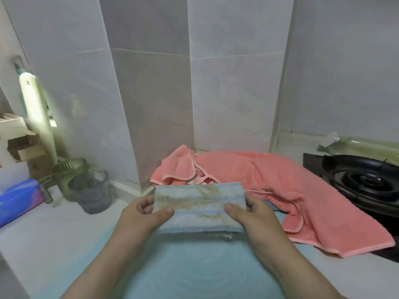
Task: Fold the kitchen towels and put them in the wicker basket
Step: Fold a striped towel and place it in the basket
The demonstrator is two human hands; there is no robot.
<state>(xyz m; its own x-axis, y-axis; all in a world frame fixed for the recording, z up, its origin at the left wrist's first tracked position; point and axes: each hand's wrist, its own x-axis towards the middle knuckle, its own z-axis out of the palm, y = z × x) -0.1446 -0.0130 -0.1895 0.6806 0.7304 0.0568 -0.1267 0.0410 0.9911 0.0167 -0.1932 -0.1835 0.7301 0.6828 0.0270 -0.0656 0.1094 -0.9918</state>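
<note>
At centre frame, the left hand pinches the left end of a folded blue towel, its long axis running left-right; the right hand pinches the right end. Pink towels lie behind.

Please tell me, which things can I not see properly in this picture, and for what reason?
The wicker basket: not anywhere in the head view.
The left hand and right hand: the blue towel covers part of each grip.
The red and white thing: mostly under the pink towel, head view.
The stove: cut off by the right edge.
</note>
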